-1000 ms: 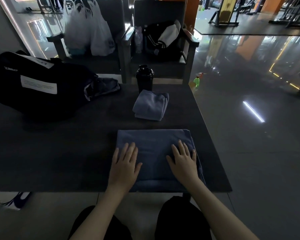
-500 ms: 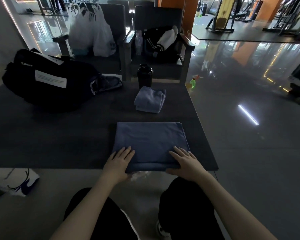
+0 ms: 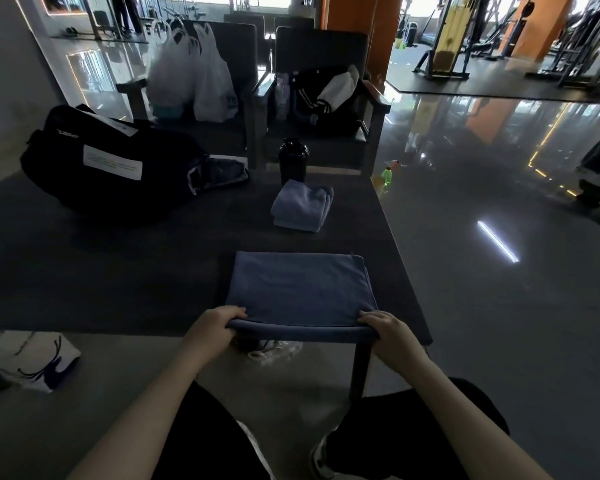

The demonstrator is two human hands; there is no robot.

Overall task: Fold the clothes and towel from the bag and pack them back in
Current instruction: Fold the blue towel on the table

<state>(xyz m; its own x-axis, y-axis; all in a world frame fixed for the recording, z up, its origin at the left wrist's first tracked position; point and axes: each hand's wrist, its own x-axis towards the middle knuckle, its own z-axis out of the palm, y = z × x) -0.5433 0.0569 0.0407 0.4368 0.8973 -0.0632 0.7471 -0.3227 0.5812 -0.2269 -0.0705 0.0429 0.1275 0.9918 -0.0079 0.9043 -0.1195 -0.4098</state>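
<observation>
A folded blue cloth (image 3: 298,289) lies flat at the near edge of the dark table (image 3: 118,278). My left hand (image 3: 213,329) grips its near left corner and my right hand (image 3: 387,332) grips its near right corner, fingers curled over the top; that near edge is lifted slightly off the table. A smaller folded blue-grey towel (image 3: 302,206) sits further back. The black duffel bag (image 3: 101,161) lies at the back left, its open end (image 3: 219,173) showing dark fabric inside.
A black shaker bottle (image 3: 292,159) stands behind the small towel. Two dark chairs beyond the table hold white plastic bags (image 3: 194,77) and a black-and-white jacket (image 3: 329,95). A green spray bottle (image 3: 388,174) stands on the floor to the right, a printed bag (image 3: 32,362) lower left.
My hands slid back from lying flat on top of the cloth to its near corners, and the fingers have now curled round the edge and raised it.
</observation>
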